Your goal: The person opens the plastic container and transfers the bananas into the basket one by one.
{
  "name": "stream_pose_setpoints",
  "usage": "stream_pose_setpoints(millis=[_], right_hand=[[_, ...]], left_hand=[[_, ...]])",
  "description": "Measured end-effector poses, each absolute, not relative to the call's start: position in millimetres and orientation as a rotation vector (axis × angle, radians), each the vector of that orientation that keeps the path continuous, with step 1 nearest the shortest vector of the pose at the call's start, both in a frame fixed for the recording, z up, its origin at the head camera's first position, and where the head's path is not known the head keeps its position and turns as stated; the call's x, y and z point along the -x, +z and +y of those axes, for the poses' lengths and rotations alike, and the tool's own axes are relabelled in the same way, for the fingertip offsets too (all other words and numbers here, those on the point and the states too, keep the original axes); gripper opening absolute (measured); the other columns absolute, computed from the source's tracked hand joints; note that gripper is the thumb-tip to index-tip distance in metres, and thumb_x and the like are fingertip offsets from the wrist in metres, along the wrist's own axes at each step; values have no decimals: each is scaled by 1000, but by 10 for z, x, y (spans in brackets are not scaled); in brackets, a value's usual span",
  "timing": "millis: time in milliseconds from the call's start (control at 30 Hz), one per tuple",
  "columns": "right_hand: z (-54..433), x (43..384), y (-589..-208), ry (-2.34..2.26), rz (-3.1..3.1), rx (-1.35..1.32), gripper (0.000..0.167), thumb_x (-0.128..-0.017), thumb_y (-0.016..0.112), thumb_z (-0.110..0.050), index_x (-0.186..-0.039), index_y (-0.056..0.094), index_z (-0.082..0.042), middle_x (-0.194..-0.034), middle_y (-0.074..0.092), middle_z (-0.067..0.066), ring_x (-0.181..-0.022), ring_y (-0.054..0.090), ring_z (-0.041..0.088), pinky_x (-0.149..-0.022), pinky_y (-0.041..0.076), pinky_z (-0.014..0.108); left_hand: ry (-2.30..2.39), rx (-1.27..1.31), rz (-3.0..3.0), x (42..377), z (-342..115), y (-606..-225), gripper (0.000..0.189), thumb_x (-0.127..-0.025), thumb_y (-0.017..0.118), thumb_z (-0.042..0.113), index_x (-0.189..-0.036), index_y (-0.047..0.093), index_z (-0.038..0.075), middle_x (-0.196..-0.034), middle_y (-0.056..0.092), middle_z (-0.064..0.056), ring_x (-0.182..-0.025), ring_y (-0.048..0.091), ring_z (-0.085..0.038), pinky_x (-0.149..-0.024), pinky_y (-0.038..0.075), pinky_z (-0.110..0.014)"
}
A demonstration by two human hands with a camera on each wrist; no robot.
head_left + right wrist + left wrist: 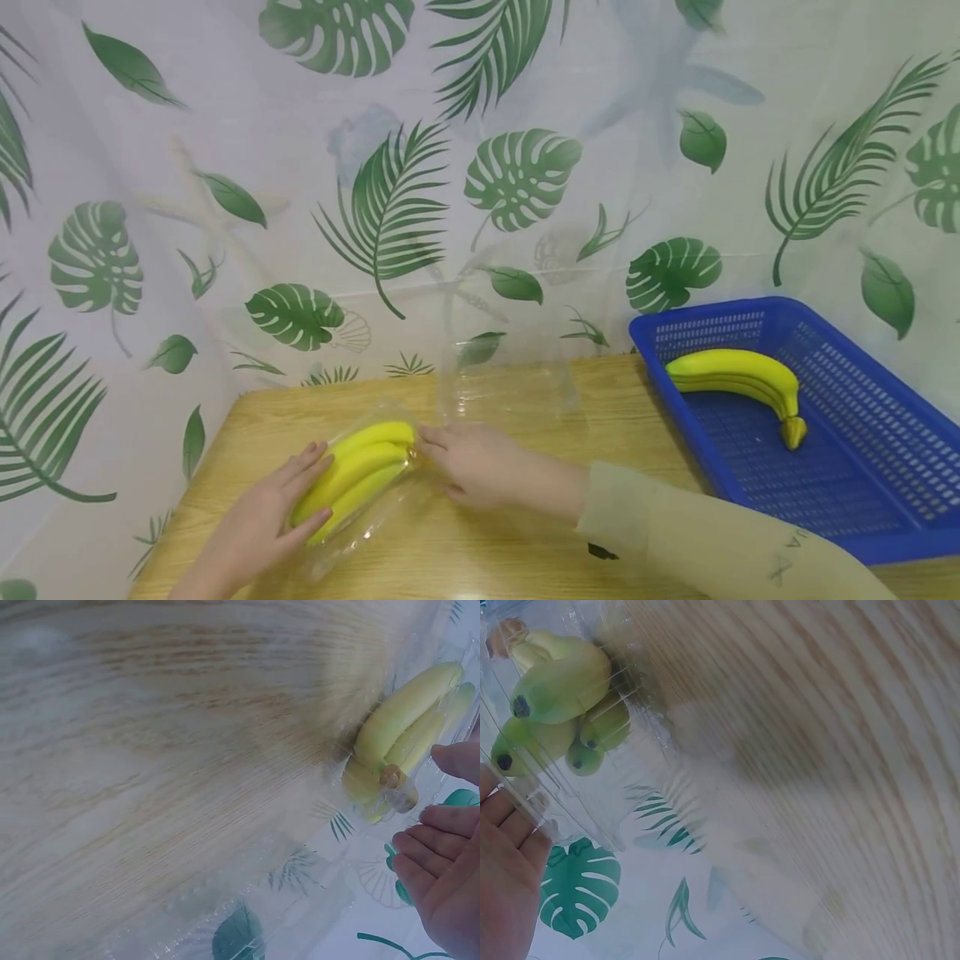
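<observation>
A bunch of yellow bananas point(360, 467) with greenish tips lies inside a clear plastic package point(330, 560) on the wooden table. My left hand point(258, 512) rests over the near-left end of the bunch, thumb and fingers spread apart. In the left wrist view, straight fingers point(514, 825) touch the plastic below the tips. My right hand point(480, 462) is at the other end, fingertips right at the plastic near the stem. The right wrist view shows its thumb and fingers point(431, 855) apart on either side of the brown stem point(391, 777).
A blue plastic basket point(686, 425) stands at the right with another banana bunch point(738, 375) inside. Behind my hands is another clear plastic piece point(510, 392), against the leaf-patterned cloth point(525, 283). A small dark object point(602, 551) lies by the right sleeve.
</observation>
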State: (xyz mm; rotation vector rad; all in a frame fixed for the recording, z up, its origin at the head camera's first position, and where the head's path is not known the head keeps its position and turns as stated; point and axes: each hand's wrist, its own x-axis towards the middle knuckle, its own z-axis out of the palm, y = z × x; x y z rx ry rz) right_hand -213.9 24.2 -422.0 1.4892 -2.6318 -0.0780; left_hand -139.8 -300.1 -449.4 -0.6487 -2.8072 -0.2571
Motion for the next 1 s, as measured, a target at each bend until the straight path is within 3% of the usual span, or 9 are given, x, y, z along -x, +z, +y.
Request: stream_pose_setpoints(millis=[367, 700, 1000], right_hand=[[428, 1953, -4176, -177, -2594, -1516, 67, -99, 74, -34, -156, 52, -7, -162, 52, 12, -142, 60, 22, -116, 54, 31], [593, 1791, -4116, -313, -2466, -1560, 53, -104, 66, -25, -152, 56, -7, -157, 57, 13, -139, 63, 21, -113, 56, 30], [752, 1689, -4074, -395, -2363, -1597, 53, -102, 68, -25, -152, 57, -10, -155, 61, 8, -138, 63, 17, -113, 55, 27]], left_hand=[[-161, 744, -2699, 1316, -2939, -4487, 65, -91, 81, 37, -146, 63, 6, -156, 58, -14, -133, 66, -36, -105, 59, -53], [-84, 790, -2676, 1275, -2879, -4487, 64, -92, 81, 40, -144, 64, 8, -153, 62, -11, -130, 68, -30, -101, 63, -48], [-50, 858, -2609, 1270, -2829, -4509, 63, -91, 81, 42, -144, 65, 10, -153, 63, -8, -129, 69, -27, -98, 64, -45]])
